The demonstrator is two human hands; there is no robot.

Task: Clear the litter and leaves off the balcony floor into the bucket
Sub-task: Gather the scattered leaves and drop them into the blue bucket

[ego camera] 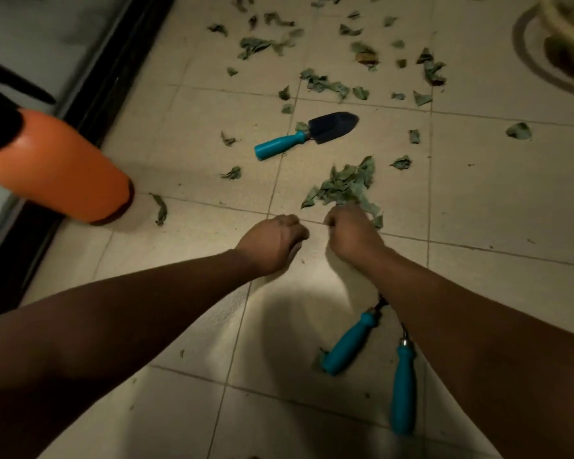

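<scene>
Beige tiles are making up the balcony floor (166, 134), and green leaves (325, 84) are lying scattered across it from twelve to two o'clock. At nine o'clock an orange container (57, 167) is standing by the dark door frame; whether it is the bucket I cannot tell. A pale rimmed vessel (564, 24) at one o'clock is another candidate. Nearer in, a gathered leaf pile (343, 187) is sitting just beyond the right hand (353, 236), whose curled fingers are touching its near edge — whether they are gripping leaves is hidden. The left hand (274, 243) is curling loosely beside it, apparently holding nothing. A blue-handled trowel (307, 134) is lying at twelve; two more blue-handled tools (378, 366) at five. Probably best: cup both hands around the pile, pressing inward before lifting — dry leaves will be crumbling and slipping.
</scene>
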